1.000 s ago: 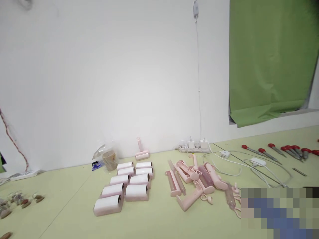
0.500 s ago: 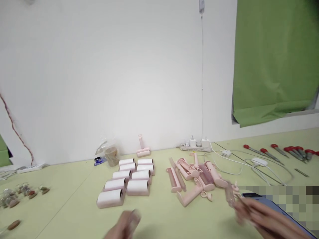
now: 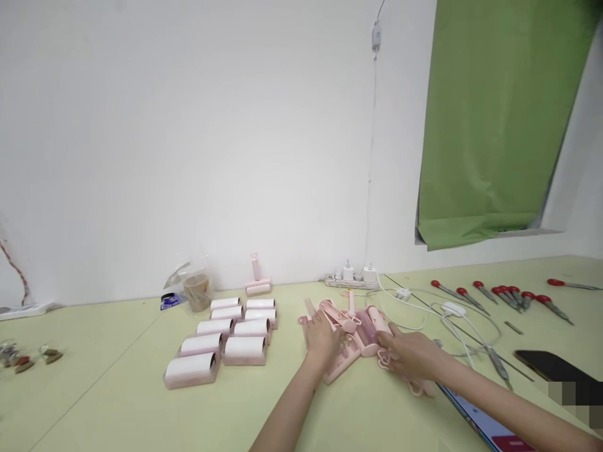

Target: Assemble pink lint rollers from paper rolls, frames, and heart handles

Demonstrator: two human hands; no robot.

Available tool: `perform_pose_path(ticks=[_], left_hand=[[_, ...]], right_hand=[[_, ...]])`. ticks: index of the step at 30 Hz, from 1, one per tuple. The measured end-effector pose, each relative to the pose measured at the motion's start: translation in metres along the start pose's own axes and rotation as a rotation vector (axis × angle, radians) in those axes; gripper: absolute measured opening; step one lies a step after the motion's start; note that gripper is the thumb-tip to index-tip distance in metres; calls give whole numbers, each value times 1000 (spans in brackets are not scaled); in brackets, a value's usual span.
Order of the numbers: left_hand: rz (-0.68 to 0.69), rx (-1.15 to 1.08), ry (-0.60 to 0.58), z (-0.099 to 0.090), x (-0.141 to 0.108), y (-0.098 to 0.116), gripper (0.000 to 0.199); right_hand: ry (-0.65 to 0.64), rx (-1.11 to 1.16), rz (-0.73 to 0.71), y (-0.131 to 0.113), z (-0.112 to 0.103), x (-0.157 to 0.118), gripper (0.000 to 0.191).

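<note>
Both hands are on a pile of pink plastic lint roller parts (image 3: 362, 329), a jumble of handles and covers, some see-through. My left hand (image 3: 323, 336) lies over the pile's left side, its fingers apart and bent down onto the pieces. At the right side, my right hand (image 3: 412, 355) rests against more pink pieces with its fingers reaching among them; some fingertips are hidden. Left of the pile stand two rows of lint roller heads (image 3: 245, 348) with white rolls in pink covers. A lint roller with its handle up (image 3: 257, 279) stands by the wall.
A power strip (image 3: 351, 282) with white plugs and cables (image 3: 452, 309) lies behind the pile. Red-ended grey tools (image 3: 513, 296) lie at the right. Phones (image 3: 480, 414) sit near my right forearm. A tape roll in plastic (image 3: 196, 292) and small glass jars (image 3: 49, 353) are leftward.
Both hands have moved inward onto the pink pile; before, they were apart at its sides, each with a blurred clear piece. The view has turned right.
</note>
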State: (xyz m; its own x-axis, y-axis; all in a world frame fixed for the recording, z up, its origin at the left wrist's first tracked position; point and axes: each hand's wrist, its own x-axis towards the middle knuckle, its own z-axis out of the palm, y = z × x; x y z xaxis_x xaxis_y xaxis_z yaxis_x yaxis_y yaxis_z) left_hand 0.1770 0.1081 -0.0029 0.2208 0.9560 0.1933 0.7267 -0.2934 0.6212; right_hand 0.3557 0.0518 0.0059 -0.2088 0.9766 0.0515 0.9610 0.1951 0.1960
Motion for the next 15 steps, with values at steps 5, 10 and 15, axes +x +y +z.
perform_pose_path(ticks=[5,10,15], left_hand=[[106,-6,157,-3,-28,-29,87],[80,-173,45,4,-53,-70,120],[102,-398,-24,14,-54,-73,96]], right_hand=[[7,-18,47,10,-15,8,42],[69,34,-39,7,-49,39,7],[211,166,-146,-53,-58,124,19]])
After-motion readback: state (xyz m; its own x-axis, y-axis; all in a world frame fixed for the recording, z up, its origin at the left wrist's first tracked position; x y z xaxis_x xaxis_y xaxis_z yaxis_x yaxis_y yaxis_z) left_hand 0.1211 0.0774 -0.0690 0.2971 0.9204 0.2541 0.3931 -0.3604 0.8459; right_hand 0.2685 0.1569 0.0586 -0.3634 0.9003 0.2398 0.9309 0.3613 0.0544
